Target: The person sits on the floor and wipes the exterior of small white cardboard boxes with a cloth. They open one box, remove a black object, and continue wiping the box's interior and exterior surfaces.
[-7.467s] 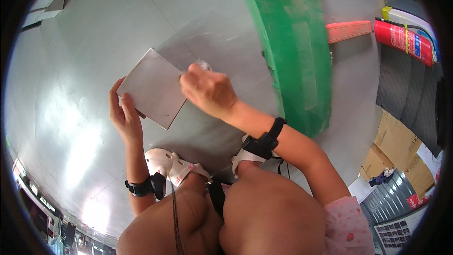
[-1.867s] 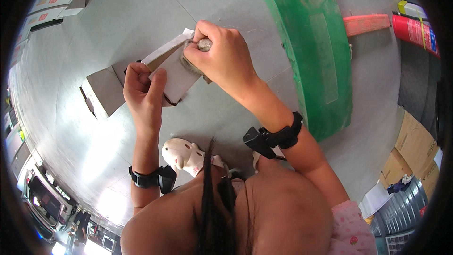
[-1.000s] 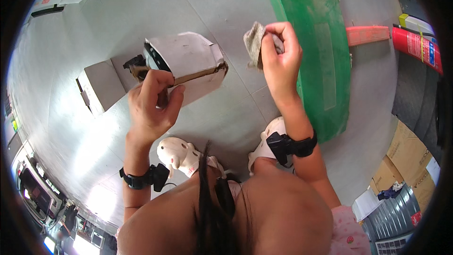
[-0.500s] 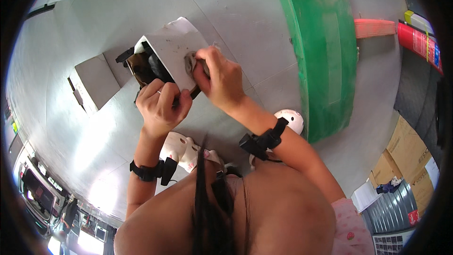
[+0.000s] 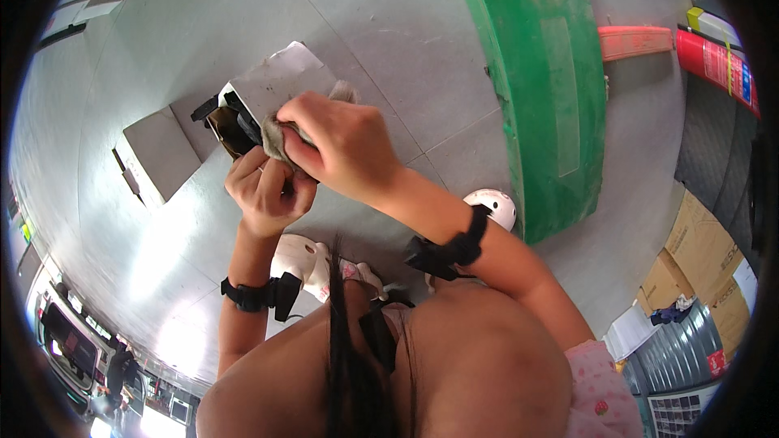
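Note:
A white open-ended box (image 5: 272,85) with dark smudges on its top lies tilted on the grey floor in front of me. Black and brownish things (image 5: 243,126) show inside its open left end; I cannot make out what they are. My left hand (image 5: 269,191) is closed on the box's near edge, fingers curled at the opening. In my right hand (image 5: 345,146) is a bunched grey cloth (image 5: 273,138), pressed against the box beside the opening. The right hand hides part of the top and the near side.
Left of the white box lies a greyish-white carton (image 5: 162,154). A long green curved piece (image 5: 560,97) stands to the right, with a red bar (image 5: 637,42) and a fire extinguisher (image 5: 718,65) beyond. My white clogs (image 5: 299,264) are just below my hands.
My right hand has slid left and nearer with the cloth, from the top's right part to beside the opening. The left hand keeps its hold on the box, which has shifted slightly.

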Tool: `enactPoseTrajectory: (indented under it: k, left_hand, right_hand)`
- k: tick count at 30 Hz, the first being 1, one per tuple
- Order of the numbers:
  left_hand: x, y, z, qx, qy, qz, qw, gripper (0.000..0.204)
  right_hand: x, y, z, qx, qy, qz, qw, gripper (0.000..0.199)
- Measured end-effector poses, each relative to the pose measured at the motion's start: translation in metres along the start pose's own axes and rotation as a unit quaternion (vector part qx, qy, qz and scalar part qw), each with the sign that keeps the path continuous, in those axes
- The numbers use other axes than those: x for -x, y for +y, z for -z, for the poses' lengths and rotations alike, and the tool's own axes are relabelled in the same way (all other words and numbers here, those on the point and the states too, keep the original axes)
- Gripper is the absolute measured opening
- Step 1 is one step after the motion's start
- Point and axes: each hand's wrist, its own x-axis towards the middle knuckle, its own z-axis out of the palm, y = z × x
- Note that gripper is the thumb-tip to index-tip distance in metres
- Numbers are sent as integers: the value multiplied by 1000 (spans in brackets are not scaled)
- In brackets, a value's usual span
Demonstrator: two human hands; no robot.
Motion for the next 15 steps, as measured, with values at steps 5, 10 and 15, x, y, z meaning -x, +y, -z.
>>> enactPoseTrajectory:
  k: [5, 10, 15]
  left_hand:
    - [7, -1, -1, 1, -3, 5, 1000, 22]
    - [-1, 2, 0, -1, 2, -12, 1000, 23]
    - [6, 1, 1, 5, -3, 5, 1000, 24]
  right_hand:
    - [13, 24, -6, 100, -11, 2, 995, 17]
    - [6, 37, 15, 212, -10, -105, 972, 12]
    - [-15, 19, 23, 84, 119, -46, 988, 9]
